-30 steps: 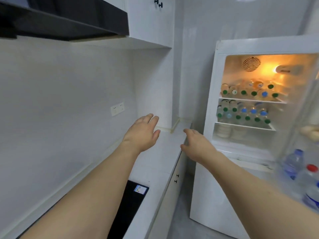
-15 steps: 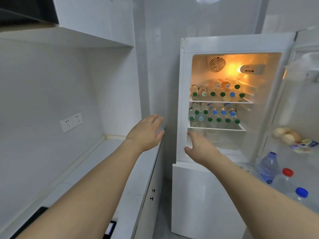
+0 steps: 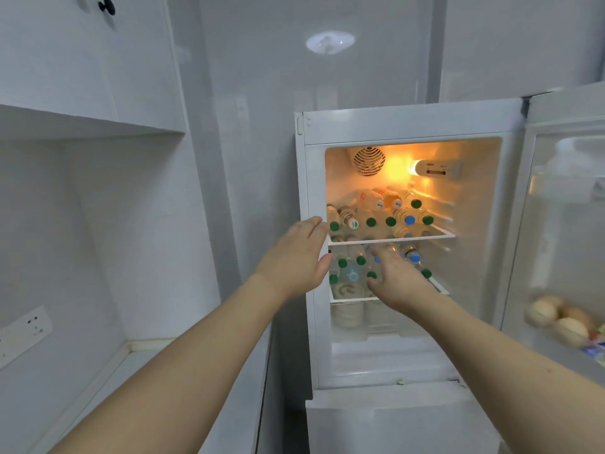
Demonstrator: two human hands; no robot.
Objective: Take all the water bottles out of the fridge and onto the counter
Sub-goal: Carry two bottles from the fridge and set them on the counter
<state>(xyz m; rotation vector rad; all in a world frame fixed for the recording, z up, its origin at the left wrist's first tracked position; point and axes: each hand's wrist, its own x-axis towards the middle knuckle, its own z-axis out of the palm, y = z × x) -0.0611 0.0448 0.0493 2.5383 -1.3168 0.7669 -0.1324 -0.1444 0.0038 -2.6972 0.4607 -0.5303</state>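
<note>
The white fridge (image 3: 406,122) stands open with its lamp lit. Several water bottles with green and blue caps lie stacked on the upper shelf (image 3: 389,221) and on the lower shelf (image 3: 352,268), caps facing out. My left hand (image 3: 296,257) hovers with fingers spread at the fridge's left frame, holding nothing. My right hand (image 3: 397,276) reaches into the lower shelf with fingers stretched toward the bottles, hiding some of them; it grips none that I can see. The white counter (image 3: 154,371) lies at lower left.
The open fridge door (image 3: 563,257) stands at the right with eggs (image 3: 556,319) in its rack. A wall cabinet (image 3: 82,60) hangs above the counter, and a power socket (image 3: 23,332) sits on the left wall. A closed lower fridge compartment (image 3: 393,424) is below.
The view has turned right and closer to the fridge. Both hands moved forward; my right hand went from the fridge's lower edge into the lower shelf among the bottles.
</note>
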